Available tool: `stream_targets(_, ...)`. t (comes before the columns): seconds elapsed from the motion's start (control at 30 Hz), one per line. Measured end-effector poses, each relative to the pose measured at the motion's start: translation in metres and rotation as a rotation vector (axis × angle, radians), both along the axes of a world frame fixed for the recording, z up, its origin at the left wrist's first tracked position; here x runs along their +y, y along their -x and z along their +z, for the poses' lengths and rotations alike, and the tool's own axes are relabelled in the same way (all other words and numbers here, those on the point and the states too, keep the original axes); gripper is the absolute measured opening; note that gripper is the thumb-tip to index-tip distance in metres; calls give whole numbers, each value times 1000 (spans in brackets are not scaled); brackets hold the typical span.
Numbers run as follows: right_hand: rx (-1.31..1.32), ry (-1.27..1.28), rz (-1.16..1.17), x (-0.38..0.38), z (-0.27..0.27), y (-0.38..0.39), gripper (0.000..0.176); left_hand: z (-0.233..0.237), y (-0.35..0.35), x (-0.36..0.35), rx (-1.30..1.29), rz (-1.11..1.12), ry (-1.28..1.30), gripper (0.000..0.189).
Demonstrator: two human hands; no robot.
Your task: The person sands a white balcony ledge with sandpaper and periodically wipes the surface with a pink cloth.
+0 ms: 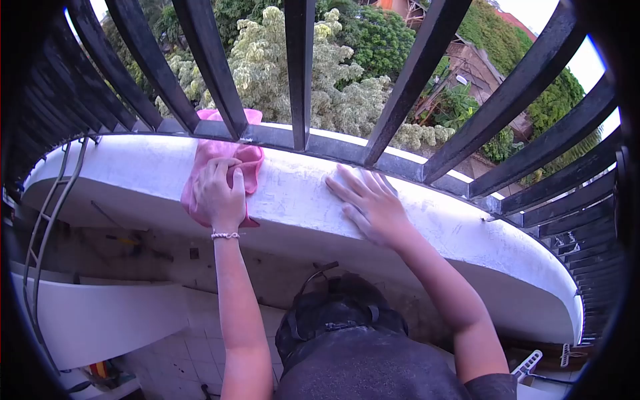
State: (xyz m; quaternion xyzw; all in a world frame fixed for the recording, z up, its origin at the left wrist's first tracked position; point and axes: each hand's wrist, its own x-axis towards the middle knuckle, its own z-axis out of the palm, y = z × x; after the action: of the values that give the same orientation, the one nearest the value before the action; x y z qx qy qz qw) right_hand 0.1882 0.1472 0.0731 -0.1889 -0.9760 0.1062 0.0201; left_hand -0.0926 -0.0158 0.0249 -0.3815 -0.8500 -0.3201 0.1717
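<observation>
In the head view I am leaning over a white ledge [133,175] that is curving across from 9 o'clock to 4 o'clock. My left hand [220,193] is sitting at about 10 o'clock from the middle of the view, its fingers curled down over a pink cloth [248,163] and pressing it onto the ledge top. The cloth is bunching under my palm, and its far edge is reaching toward 12 o'clock, under the black railing [300,67]. A beaded bracelet [225,235] is circling that wrist. My right hand [370,203] is lying at 3 o'clock from the left one, well apart from the cloth, fully open with fingers spread flat on the bare ledge and gripping nothing. Beyond the bars, at 12 o'clock, pale leafy trees [267,67] are showing. At 7 o'clock, below the ledge, a tiled floor [193,347] is showing.
</observation>
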Motion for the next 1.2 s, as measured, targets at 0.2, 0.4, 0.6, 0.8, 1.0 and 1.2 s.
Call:
stream_targets(0.2,196,-100,188,-47,-19,46,60,2,0,-1,38,-4,-15,15)
stream_targets(0.4,47,-194,-29,-20,-10,-19,59,3,1,3,9,14,-24,14)
stream_targets(0.6,-33,109,-193,-17,-5,67,57,3,0,0,26,6,-17,14)
stream_targets(0.8,234,-26,-8,-43,-23,16,60,1,-1,-2,10,-8,-28,15)
stream_targets(1.0,73,-92,-390,-14,-22,-37,57,1,-3,-1,21,33,29,16)
stream_targets(1.2,50,250,-290,-6,-12,19,59,0,-1,-2,28,-1,32,18)
